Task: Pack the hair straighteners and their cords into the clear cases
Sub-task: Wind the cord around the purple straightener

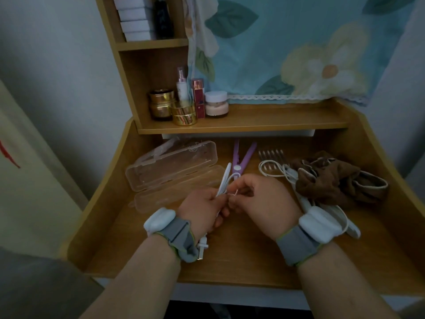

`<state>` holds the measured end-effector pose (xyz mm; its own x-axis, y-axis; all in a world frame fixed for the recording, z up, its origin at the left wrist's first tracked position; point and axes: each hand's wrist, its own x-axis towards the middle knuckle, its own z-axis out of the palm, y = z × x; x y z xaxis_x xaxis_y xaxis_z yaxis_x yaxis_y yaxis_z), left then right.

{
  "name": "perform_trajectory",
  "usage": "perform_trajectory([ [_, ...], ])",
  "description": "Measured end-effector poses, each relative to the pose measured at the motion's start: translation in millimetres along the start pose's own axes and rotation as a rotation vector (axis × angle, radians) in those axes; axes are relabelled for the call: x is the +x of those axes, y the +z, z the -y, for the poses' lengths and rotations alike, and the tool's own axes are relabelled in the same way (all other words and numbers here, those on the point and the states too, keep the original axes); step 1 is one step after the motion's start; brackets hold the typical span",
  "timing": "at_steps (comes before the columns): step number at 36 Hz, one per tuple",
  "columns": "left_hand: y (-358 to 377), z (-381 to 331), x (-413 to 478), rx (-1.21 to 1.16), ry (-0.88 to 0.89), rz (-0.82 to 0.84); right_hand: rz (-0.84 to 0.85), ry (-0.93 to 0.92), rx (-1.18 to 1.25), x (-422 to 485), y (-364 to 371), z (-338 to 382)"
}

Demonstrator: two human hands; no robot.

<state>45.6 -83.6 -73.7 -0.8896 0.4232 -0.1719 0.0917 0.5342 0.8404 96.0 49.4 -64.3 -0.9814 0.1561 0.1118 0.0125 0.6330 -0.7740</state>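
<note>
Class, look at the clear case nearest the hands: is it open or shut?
Open. The clear case lies with its lid folded flat toward the person, and nothing shows inside either half.

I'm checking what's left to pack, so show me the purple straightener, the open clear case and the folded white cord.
purple straightener [236, 168], head view, on its hinge end.
open clear case [174, 171], head view, on its tray wall.
folded white cord [224, 180], head view, on the loops above the hands.

shelf: gold jars [171, 107], pink box [198, 97], white-lidded jar [216, 104] | desk: brown cloth [333, 180], comb [271, 155]

Bare forearms; grey wristbands [181, 236] w/ green trim, white pods [316, 227] on both.
</note>
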Motion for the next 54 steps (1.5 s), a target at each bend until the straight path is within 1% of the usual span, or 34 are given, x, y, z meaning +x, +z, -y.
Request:
perform_trajectory([
  [2,1.6,-1.0,-0.4,0.003,-0.012,0.0,0.035,-0.084,-0.236,1.4,-4.5,3.9],
  [4,2.6,-2.7,-0.5,0.029,-0.017,-0.007,0.074,-0.172,-0.408,4.2,-6.4,4.6],
  [5,2.7,-3.9,-0.6,0.048,-0.015,-0.008,0.071,-0.222,-0.447,5.3,-6.0,5.1],
  [8,3.8,-7.9,0.5,0.131,-0.013,-0.011,0.038,-0.345,-0.451,7.4,-3.0,4.6],
  [9,4.2,-8.5,1.1,0.164,-0.014,-0.022,0.046,-0.389,-0.5,9.8,-1.2,3.0],
  [10,4.8,-8.6,1.6,0.18,-0.008,-0.037,0.065,-0.409,-0.551,12.0,0.7,0.6],
  [11,5.5,-8.4,1.4,0.172,0.003,-0.043,0.086,-0.375,-0.568,13.9,1.5,-0.3],
  [13,6.3,-8.3,0.2,0.141,0.018,-0.033,0.105,-0.263,-0.52,16.2,1.9,-1.6],
  [15,6.1,-7.8,-2.4,0.119,0.031,-0.023,0.068,-0.207,-0.414,17.5,3.8,-3.0],
  [19,3.0,-3.7,-4.3,0.073,0.034,-0.015,-0.023,-0.186,-0.218,15.4,8.0,-5.6],
  [23,0.8,1.0,-3.1,0.11,0.041,-0.008,-0.029,-0.149,-0.09,18.1,8.7,-8.7],
  [27,-0.1,3.9,-4.5,0.118,0.083,0.022,0.004,-0.114,-0.054,21.6,8.5,-9.0],
  [30,0.7,4.5,-6.0,0.119,0.092,0.03,-0.008,-0.094,-0.061,23.8,10.2,-8.6],
  [34,2.9,3.7,-9.0,0.138,0.112,0.004,0.013,-0.038,0.024,23.3,9.9,-8.5],
  [38,3.3,2.1,-10.2,0.051,0.094,-0.011,0.03,0.0,0.071,22.7,8.5,-9.6],
  [43,-0.7,0.8,-8.4,-0.023,0.02,0.051,-0.056,0.097,0.197,22.7,6.4,-12.3],
  [45,-1.7,1.8,-7.4,-0.021,0.008,0.046,-0.077,0.104,0.197,21.5,7.1,-12.0],
  [51,-1.5,1.7,-5.0,-0.08,-0.004,0.025,-0.044,0.069,0.082,17.1,8.0,-10.5],
  [54,-0.8,0.1,-4.5,-0.088,-0.011,0.029,-0.052,-0.008,-0.116,14.9,7.6,-5.6],
])
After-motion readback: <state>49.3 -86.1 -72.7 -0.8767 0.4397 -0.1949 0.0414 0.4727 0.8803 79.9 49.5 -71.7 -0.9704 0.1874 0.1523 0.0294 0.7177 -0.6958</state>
